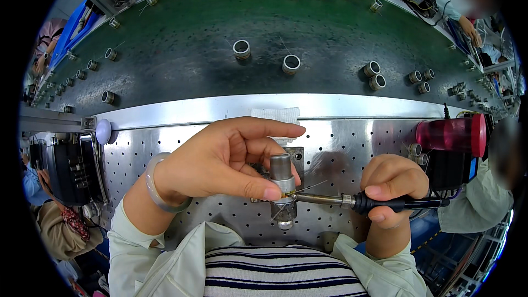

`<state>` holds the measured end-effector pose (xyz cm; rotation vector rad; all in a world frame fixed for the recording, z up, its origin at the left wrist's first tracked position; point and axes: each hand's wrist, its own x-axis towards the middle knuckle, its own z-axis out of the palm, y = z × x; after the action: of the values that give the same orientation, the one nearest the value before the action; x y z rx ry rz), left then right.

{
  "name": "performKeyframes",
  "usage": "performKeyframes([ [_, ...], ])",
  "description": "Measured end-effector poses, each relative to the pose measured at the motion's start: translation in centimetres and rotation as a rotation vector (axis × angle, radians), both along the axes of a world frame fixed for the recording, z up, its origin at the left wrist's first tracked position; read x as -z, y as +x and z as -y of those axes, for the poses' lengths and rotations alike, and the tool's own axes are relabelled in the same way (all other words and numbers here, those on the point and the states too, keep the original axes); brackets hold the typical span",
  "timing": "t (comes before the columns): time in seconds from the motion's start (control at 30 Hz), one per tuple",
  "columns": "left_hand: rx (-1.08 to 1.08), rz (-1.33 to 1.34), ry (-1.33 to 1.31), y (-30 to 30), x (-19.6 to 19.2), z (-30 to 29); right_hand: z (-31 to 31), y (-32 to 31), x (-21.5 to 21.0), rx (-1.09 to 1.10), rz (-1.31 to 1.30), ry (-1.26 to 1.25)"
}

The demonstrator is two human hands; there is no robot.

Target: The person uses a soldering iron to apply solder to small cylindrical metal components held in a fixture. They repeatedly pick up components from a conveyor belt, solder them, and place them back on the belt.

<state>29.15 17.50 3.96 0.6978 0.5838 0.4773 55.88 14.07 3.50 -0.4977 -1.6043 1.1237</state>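
Observation:
My right hand is closed round the black handle of a soldering iron. The iron's metal shaft points left, and its tip meets the lower part of a small metal ring. That ring sits round an upright steel post with a rounded near end; fine wires stick out around it. My left hand pinches the ring, with the thumb on its near left side and the index finger stretched out above. Other left fingertips are partly hidden behind the post. A dark fixture plate shows beneath.
Beyond the perforated metal worktop runs a green conveyor belt carrying several metal rings. A folded white cloth lies by the belt's edge. A pink cup stands at right, a black box at left. Other people sit on both sides.

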Motion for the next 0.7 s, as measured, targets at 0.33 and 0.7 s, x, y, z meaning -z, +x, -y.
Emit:
performKeyframes([
  [0.33,-0.025,-0.038,0.005,0.3,-0.5,0.2,0.1,0.1,0.1,0.018,-0.017,-0.028],
  [0.7,-0.035,-0.079,-0.010,0.6,-1.0,0.5,0.0,0.2,0.1,0.030,-0.022,-0.038],
])
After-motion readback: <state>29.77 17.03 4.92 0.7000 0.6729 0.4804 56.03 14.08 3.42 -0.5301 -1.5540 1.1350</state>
